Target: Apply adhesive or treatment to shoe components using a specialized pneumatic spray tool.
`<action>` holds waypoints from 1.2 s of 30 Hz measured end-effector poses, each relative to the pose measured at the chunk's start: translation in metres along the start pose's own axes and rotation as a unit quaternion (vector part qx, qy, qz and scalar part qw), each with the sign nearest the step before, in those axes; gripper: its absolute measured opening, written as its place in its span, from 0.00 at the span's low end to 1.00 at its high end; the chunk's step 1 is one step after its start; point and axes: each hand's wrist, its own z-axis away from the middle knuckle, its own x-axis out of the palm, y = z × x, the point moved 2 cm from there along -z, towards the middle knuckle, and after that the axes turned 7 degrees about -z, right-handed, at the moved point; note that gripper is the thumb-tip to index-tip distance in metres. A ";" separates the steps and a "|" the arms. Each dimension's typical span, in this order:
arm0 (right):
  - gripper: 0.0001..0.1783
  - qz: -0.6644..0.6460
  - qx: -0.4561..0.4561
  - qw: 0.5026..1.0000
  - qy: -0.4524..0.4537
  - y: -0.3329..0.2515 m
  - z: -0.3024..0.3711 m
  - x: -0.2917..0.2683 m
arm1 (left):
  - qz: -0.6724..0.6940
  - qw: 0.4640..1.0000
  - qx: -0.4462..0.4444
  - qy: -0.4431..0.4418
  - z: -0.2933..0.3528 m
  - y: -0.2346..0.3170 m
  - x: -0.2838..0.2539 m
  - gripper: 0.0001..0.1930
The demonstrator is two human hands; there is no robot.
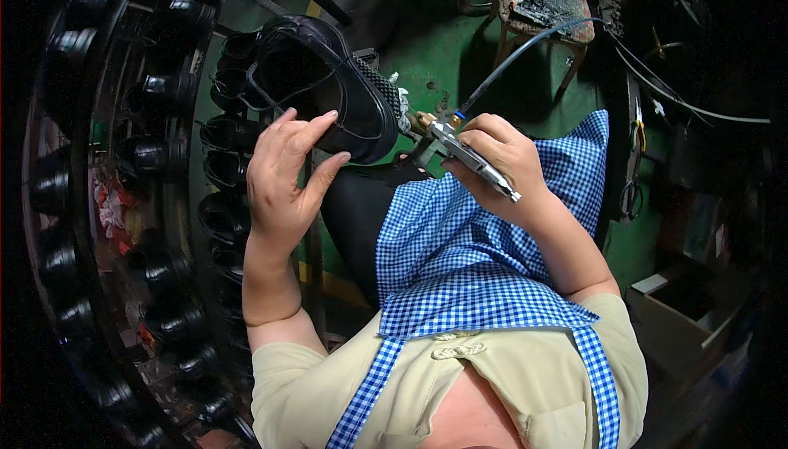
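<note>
A black lace-up shoe [361, 108] stands to the left of the middle, its lace looping loosely over the opening. My left hand [283, 166] is beside it with thumb and fingers apart, fingertips over the side of the shoe. Whether they touch it, I cannot tell; what bears the shoe is hidden. In my right hand [501, 158] is a metal spray gun [472, 158], gripped round its body. Its brass nozzle points left toward the shoe. A dark air hose [513, 59] runs from its blue fitting up to the right.
Racks with rows of black shoes [164, 153] fill the left side. A worn stool [542, 6] with a dark crumpled thing on its seat stands ahead on the green floor. Scissors [630, 194] hang at the right, above an open box [689, 301]. My checked apron [460, 235] covers my lap.
</note>
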 end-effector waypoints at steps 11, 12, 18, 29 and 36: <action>0.16 -0.069 0.002 0.997 -0.018 -0.007 -0.016 -0.014 | 0.070 0.991 0.047 -0.103 -0.012 -0.004 -0.021 0.26; 0.16 -0.071 0.003 0.997 -0.020 -0.009 -0.018 -0.015 | 0.071 0.990 0.049 -0.112 -0.013 -0.004 -0.021 0.26; 0.16 -0.145 0.003 0.989 -0.023 -0.007 -0.022 -0.013 | 0.067 0.991 0.034 -0.111 -0.021 0.001 -0.019 0.29; 0.14 -0.159 0.010 0.987 -0.033 -0.008 -0.027 -0.011 | 0.057 0.990 0.040 -0.119 -0.030 0.005 -0.017 0.30; 0.14 -0.146 0.029 0.988 -0.050 -0.010 -0.031 -0.016 | 0.050 0.991 0.037 -0.116 -0.034 0.005 -0.017 0.31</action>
